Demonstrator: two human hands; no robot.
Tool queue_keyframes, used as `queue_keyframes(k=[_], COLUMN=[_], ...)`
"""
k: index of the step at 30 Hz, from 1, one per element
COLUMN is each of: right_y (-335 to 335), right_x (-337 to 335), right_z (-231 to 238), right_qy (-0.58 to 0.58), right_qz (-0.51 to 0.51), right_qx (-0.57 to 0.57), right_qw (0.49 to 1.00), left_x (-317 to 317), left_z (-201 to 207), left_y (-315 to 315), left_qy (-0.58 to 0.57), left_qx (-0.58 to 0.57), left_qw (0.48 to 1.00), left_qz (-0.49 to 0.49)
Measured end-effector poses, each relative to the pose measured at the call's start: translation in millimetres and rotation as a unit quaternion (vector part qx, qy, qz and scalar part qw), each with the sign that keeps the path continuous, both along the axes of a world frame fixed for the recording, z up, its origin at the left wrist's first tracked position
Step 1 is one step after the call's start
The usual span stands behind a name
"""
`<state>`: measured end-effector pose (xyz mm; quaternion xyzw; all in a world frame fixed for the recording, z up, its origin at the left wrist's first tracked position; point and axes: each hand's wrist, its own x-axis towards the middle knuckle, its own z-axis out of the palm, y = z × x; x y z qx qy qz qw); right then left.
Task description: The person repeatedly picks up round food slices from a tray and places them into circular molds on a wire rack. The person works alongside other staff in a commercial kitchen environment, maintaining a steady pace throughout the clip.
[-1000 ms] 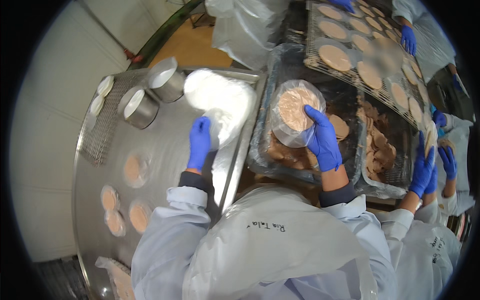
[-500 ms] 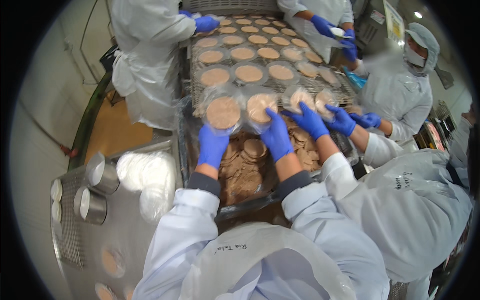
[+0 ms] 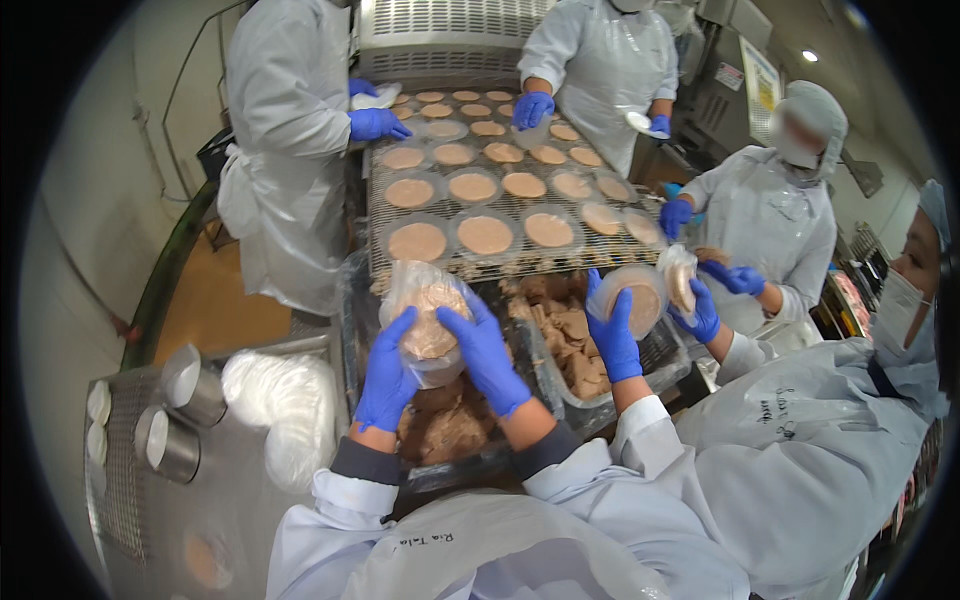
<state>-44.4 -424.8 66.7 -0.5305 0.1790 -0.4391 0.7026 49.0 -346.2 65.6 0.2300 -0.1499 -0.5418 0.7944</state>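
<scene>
Both my hands wear blue gloves and meet over the bin at the conveyor's near end. Between them is a stack of flat, round meat patties [image 3: 425,300] with clear plastic film sheets sticking out around it. My left hand [image 3: 387,372] grips its left and near side, thumb on the top patty. My right hand [image 3: 488,355] closes on the right side, thumb also across the top. The fingers under the stack are partly hidden. Just beyond lies the wire mesh conveyor [image 3: 450,262], carrying rows of patties [image 3: 485,235] on film discs.
Bins of loose meat [image 3: 575,350] stand below the conveyor's end. A co-worker on my right holds film-covered patties [image 3: 632,303] in gloved hands. Other workers line both sides of the belt. On the steel table [image 3: 250,510] at left are metal cylinders [image 3: 173,443] and piled plastic film [image 3: 285,400].
My hands drew back from the belt's end and came together; the separate patties they held are now one stack. The co-worker on my right also pulled patties off the belt.
</scene>
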Motion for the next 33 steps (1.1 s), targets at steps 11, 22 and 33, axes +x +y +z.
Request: queue_keyframes(k=[11,22,33], right_y=[-59.1,-94.1,-142.6], right_x=[-33.3,-25.0,-56.7], right_z=[-31.5,-37.8,-150.5], right_qy=[-0.038,-0.214,-0.165], right_qz=[-0.066,0.055,0.044], right_qx=[0.316,0.320,0.403], right_qw=[0.946,0.921,0.899], left_x=[43.6,21.5,115.9], left_z=[-71.3,-52.9,-29.0], left_y=[-29.1,-30.2,422.0], left_qy=[0.049,-0.006,-0.374], left_qx=[-0.019,0.010,0.437], left_qw=[0.999,0.994,0.432], left_qz=[0.003,0.112,0.695])
